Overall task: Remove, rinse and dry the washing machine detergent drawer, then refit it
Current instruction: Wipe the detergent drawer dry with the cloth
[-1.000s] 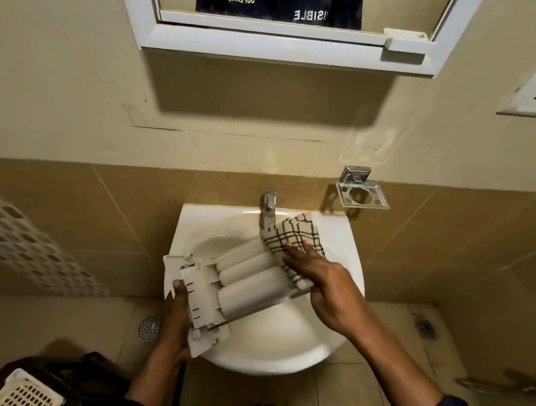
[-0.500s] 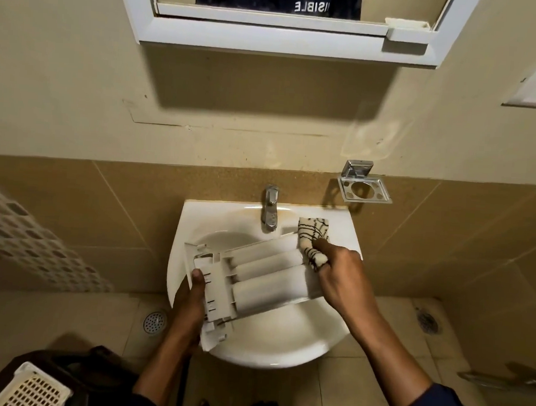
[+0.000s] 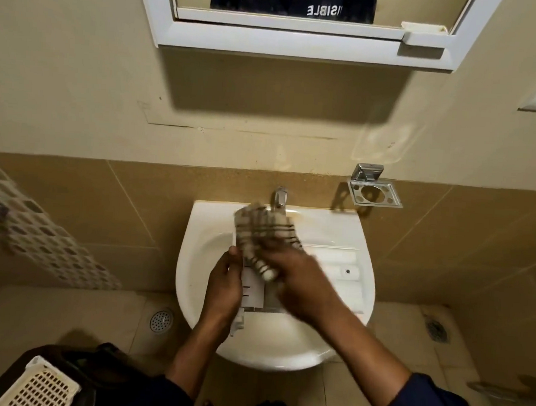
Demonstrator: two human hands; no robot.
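The white plastic detergent drawer (image 3: pixel 335 266) lies level over the white basin (image 3: pixel 365 240), its long side running left to right. My left hand (image 3: pixel 225 285) grips the drawer's left front end. My right hand (image 3: pixel 299 283), blurred by motion, holds a white cloth with dark checks (image 3: pixel 258 233) and presses it on the drawer's left part. The cloth bunches up toward the tap (image 3: pixel 280 199). My right hand and the cloth hide the middle of the drawer.
A chrome soap holder (image 3: pixel 374 193) juts from the tiled wall right of the tap. A white-framed mirror cabinet (image 3: pixel 301 45) hangs above. A patterned towel (image 3: pixel 38 236) hangs at left. A white perforated basket (image 3: pixel 39 386) stands at bottom left, a floor drain (image 3: pixel 160 321) beside the basin.
The drawer has swung from tilted to level over the basin. My right hand has moved the cloth from the drawer's right end to its left part.
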